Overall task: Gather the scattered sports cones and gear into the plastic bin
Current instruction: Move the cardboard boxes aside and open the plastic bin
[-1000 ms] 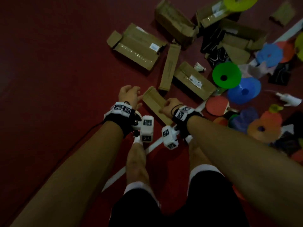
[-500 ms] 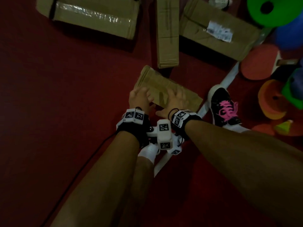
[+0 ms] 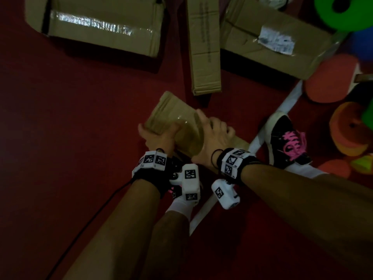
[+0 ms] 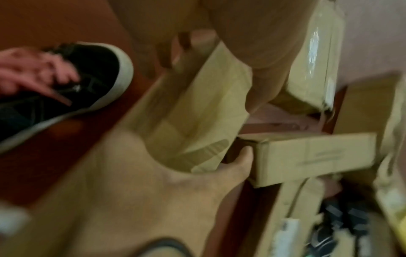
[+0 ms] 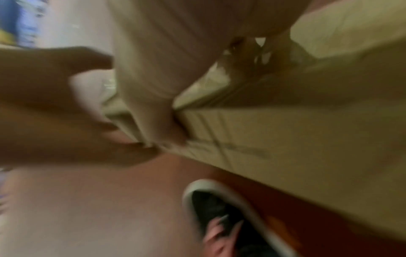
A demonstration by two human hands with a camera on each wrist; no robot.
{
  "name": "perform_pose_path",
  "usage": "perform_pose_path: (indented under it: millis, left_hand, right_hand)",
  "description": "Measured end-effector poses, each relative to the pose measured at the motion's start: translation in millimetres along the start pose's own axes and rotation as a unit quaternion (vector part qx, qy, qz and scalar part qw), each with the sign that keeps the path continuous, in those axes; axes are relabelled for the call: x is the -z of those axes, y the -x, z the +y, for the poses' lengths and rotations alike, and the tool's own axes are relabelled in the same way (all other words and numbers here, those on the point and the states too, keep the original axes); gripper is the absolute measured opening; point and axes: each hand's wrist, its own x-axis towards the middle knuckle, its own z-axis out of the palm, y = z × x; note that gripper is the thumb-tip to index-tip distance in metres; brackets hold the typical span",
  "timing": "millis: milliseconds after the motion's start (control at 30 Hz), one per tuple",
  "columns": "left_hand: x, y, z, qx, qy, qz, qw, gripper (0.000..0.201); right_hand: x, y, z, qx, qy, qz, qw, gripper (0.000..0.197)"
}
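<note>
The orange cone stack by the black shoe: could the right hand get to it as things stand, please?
Probably not yet: the right hand grips the flattened cardboard piece together with the left hand. Otherwise only the black shoe lies between it and the orange cone stack.

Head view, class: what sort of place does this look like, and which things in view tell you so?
Probably an indoor sports court. The dark red floor carries a white painted line, a green sports cone lies nearby, and a red table-tennis paddle rests among flattened cardboard boxes.

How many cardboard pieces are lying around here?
4 in the head view: one held by both hands, a large box top left, a narrow strip centre, a labelled box top right. More may lie beyond the frame.
</note>
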Motion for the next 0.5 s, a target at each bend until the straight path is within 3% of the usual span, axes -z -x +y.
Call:
perform_pose_path:
  millis: [67, 167, 233, 300, 400, 500]
  left_hand:
    - [6, 22, 9, 0.021, 0.041, -0.009, 0.999, 0.137]
    - [19, 43, 24, -0.021, 0.060, 0.015, 0.998, 0.128]
    - [31, 50, 41, -0.074, 0.069, 0.043, 0.994, 0.119]
    - [38, 45, 57, -0.097, 0.101, 0.053, 0.989, 0.117]
    - [45, 30, 75, -0.126, 0.131, 0.077, 0.980, 0.113]
    - [47, 16, 84, -0.141, 0.129, 0.092, 0.977, 0.116]
  right_hand:
    - [18, 17, -16, 0.018, -0.052, 0.021, 0.998, 0.134]
    - [49, 24, -40, 0.036, -0.135, 0.023, 0.990, 0.130]
    - [69, 16, -55, 0.050, -0.203, 0.022, 0.978, 0.113]
    - [85, -2, -64, 0.041, -0.235, 0.073, 0.968, 0.093]
    - [105, -46, -73, -0.057, -0.245, 0.170, 0.953, 0.094]
    - [117, -91, -70, -0.147, -0.261, 0.193, 0.934, 0.111]
